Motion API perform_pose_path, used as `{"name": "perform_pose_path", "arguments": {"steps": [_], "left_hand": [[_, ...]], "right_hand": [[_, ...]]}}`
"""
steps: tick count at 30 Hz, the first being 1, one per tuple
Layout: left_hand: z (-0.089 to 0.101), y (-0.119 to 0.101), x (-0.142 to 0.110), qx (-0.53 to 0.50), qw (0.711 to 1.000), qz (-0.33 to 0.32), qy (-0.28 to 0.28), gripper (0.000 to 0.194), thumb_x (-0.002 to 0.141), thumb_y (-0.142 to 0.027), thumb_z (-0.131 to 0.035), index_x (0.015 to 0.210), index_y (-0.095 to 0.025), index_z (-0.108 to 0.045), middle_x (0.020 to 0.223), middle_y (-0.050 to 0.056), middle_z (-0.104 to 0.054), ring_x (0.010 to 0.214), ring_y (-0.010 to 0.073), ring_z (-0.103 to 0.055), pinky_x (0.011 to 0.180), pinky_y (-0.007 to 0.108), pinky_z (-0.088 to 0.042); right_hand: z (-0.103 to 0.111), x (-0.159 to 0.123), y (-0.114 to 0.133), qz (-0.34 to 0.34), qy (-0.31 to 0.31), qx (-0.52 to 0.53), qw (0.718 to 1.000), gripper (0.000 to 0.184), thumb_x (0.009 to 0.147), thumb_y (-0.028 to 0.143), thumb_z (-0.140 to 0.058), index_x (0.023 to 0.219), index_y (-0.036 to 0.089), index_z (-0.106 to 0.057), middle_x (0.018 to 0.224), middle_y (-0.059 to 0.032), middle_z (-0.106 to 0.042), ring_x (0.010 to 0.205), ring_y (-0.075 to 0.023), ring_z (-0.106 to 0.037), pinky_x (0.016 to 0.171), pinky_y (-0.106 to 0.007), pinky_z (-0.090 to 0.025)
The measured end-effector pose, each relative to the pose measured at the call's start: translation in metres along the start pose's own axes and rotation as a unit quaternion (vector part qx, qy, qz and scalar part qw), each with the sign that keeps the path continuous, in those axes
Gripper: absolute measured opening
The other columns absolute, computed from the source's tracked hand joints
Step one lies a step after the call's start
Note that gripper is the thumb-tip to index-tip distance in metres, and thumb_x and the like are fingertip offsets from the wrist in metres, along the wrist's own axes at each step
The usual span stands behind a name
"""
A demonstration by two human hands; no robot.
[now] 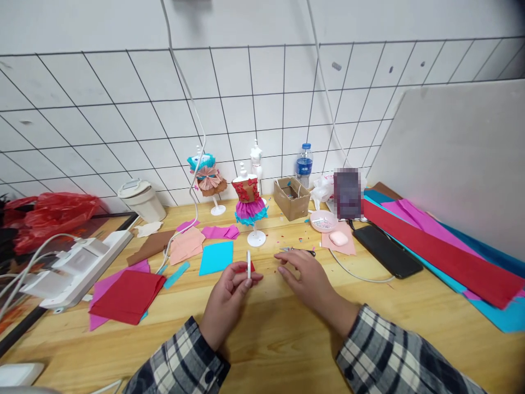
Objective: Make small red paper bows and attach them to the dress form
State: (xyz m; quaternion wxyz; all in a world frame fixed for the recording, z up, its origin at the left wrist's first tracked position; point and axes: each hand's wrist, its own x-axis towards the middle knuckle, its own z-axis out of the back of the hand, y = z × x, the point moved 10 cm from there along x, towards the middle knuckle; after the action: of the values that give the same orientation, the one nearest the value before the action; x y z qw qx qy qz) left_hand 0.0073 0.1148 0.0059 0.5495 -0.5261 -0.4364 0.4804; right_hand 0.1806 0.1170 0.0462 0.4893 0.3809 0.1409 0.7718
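My left hand [229,295] is closed on a small white ring-shaped roll [248,265], likely tape, held upright above the wooden table [270,339]. A red scrap shows just behind the roll. My right hand [305,276] lies palm down on the table with fingers stretched out, holding nothing. Small scissors [297,250] lie just beyond its fingers. A small mannequin in a red, purple and teal paper dress [248,205] stands behind my hands on a white base.
Red [129,295], cyan [216,257], pink and brown paper sheets lie to the left. A second dressed mannequin [207,178], a bare one, a cardboard box [292,198], a water bottle, a pink dish, a black phone [385,250] and long paper strips [443,254] fill the back and right. A power strip [77,265] sits left.
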Motion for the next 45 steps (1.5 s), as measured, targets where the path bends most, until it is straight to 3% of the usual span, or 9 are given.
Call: {"name": "perform_pose_path", "arguments": {"steps": [4,7,11,15,20,30,35,41,45], "left_hand": [[-0.02,0.003,-0.009,0.053,0.997,-0.019,0.047,0.04,0.086,-0.038,-0.054,0.119,-0.021,-0.041,0.103,0.011,-0.071,0.099,0.0226,-0.067,0.09,0.039,-0.049],[-0.026,0.002,-0.014,0.105,0.992,-0.043,0.062,0.038,0.087,-0.036,-0.051,0.122,-0.023,-0.042,0.106,0.009,-0.071,0.106,0.0235,-0.064,0.089,0.038,-0.05],[-0.025,-0.001,-0.016,0.156,0.985,-0.05,0.05,0.037,0.086,-0.036,-0.052,0.121,-0.027,-0.045,0.1,0.006,-0.073,0.098,0.0224,-0.068,0.078,0.033,-0.054],[-0.022,-0.006,-0.018,0.18,0.981,-0.057,0.034,0.034,0.085,-0.035,-0.053,0.118,-0.028,-0.048,0.094,0.004,-0.075,0.088,0.0216,-0.07,0.07,0.03,-0.056],[-0.021,-0.004,-0.018,0.193,0.979,-0.053,0.031,0.038,0.083,-0.035,-0.055,0.12,-0.029,-0.048,0.094,0.002,-0.075,0.085,0.0216,-0.07,0.071,0.03,-0.055],[-0.015,-0.008,-0.019,0.246,0.967,-0.071,-0.006,0.036,0.083,-0.035,-0.056,0.118,-0.031,-0.048,0.091,0.0,-0.076,0.074,0.0211,-0.072,0.065,0.028,-0.052],[-0.015,-0.011,-0.019,0.263,0.962,-0.077,-0.014,0.037,0.084,-0.035,-0.055,0.12,-0.031,-0.047,0.088,-0.001,-0.076,0.073,0.0204,-0.071,0.066,0.028,-0.051],[-0.015,-0.01,-0.018,0.251,0.965,-0.075,-0.025,0.034,0.084,-0.033,-0.055,0.118,-0.029,-0.05,0.087,-0.001,-0.076,0.079,0.0212,-0.072,0.069,0.028,-0.051],[-0.019,-0.008,-0.019,0.228,0.97,-0.079,-0.008,0.034,0.085,-0.031,-0.054,0.118,-0.029,-0.049,0.082,-0.003,-0.076,0.077,0.0199,-0.072,0.068,0.027,-0.05]], "right_hand": [[-0.002,-0.008,0.034,0.061,-0.011,0.057,0.996,0.026,0.089,0.028,-0.053,0.115,0.023,-0.058,0.093,-0.0041,-0.065,0.088,-0.0189,-0.057,0.08,-0.034,-0.043],[-0.005,-0.012,0.043,0.054,-0.007,0.08,0.995,0.023,0.087,0.026,-0.056,0.11,0.023,-0.058,0.091,-0.003,-0.065,0.084,-0.0181,-0.057,0.077,-0.033,-0.043],[-0.007,-0.012,0.039,0.02,-0.007,0.09,0.996,0.01,0.084,0.023,-0.059,0.095,0.022,-0.059,0.086,-0.0014,-0.065,0.08,-0.0177,-0.055,0.072,-0.031,-0.041],[-0.009,-0.012,0.04,0.029,0.005,0.086,0.996,0.005,0.084,0.021,-0.06,0.088,0.023,-0.059,0.083,0.0007,-0.065,0.078,-0.0162,-0.055,0.071,-0.03,-0.04],[-0.005,-0.014,0.039,0.017,-0.017,0.073,0.997,0.008,0.085,0.024,-0.058,0.093,0.022,-0.06,0.086,-0.0016,-0.066,0.079,-0.017,-0.056,0.07,-0.03,-0.041],[-0.013,-0.015,0.047,0.04,0.029,0.069,0.996,0.005,0.085,0.021,-0.056,0.086,0.023,-0.061,0.083,-0.0011,-0.066,0.08,-0.0175,-0.057,0.073,-0.031,-0.042],[-0.009,-0.016,0.043,0.017,0.008,0.077,0.997,0.02,0.087,0.02,-0.053,0.105,0.024,-0.059,0.094,-0.0027,-0.067,0.077,-0.0164,-0.057,0.071,-0.03,-0.043],[-0.016,-0.018,0.044,0.019,0.033,0.089,0.995,0.024,0.085,0.012,-0.048,0.103,0.023,-0.06,0.095,-0.0029,-0.067,0.086,-0.0171,-0.059,0.075,-0.029,-0.044],[-0.023,-0.019,0.036,-0.007,0.047,0.099,0.994,0.022,0.085,0.012,-0.047,0.101,0.022,-0.059,0.089,-0.0023,-0.066,0.077,-0.0159,-0.058,0.069,-0.027,-0.044]]}}
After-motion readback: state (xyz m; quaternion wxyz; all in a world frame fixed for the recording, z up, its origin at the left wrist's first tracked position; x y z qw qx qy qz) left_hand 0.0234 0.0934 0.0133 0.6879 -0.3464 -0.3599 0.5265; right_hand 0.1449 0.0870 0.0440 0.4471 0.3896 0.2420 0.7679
